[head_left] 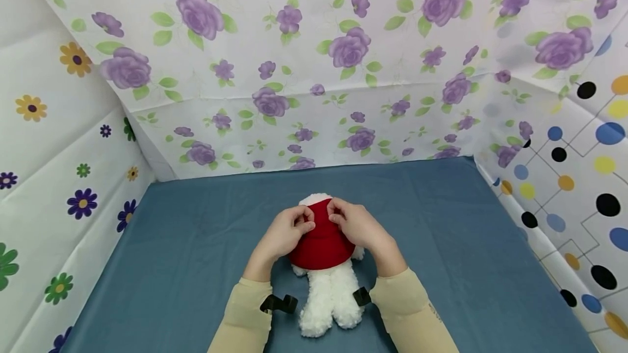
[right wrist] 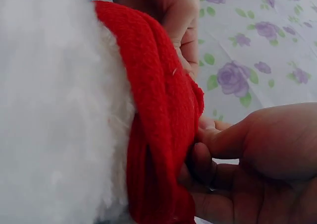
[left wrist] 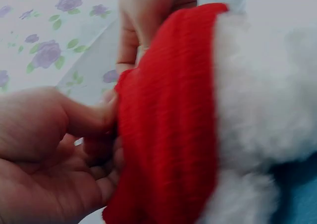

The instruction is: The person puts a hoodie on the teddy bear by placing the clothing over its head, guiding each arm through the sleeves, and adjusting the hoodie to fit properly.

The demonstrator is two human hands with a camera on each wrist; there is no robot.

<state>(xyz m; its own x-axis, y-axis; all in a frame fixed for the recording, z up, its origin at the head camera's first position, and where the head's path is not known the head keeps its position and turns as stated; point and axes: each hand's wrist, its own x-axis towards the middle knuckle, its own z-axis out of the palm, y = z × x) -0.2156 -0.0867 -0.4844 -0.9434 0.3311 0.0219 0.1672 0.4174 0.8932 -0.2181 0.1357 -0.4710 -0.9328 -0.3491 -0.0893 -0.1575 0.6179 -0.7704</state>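
Observation:
A white fluffy plush toy (head_left: 324, 293) lies on the blue cloth, legs toward me. Spread over its body is a red cloth garment (head_left: 322, 247), which hides much of the toy. At the garment's upper left edge my left hand (head_left: 289, 229) pinches the fabric between thumb and fingers. My right hand (head_left: 357, 225) pinches the opposite upper edge. In the left wrist view the red garment (left wrist: 168, 115) bulges between both hands, beside white fur (left wrist: 262, 85). The right wrist view shows the garment (right wrist: 158, 95) folded, with the right thumb and fingers at its edge.
Blue cloth (head_left: 196, 266) covers the table. A white sheet with purple roses (head_left: 294, 70) hangs behind it. Flower-print cloth (head_left: 44, 189) stands at the left, dotted cloth (head_left: 579, 206) at the right. Black straps (head_left: 278, 304) sit at both wrists.

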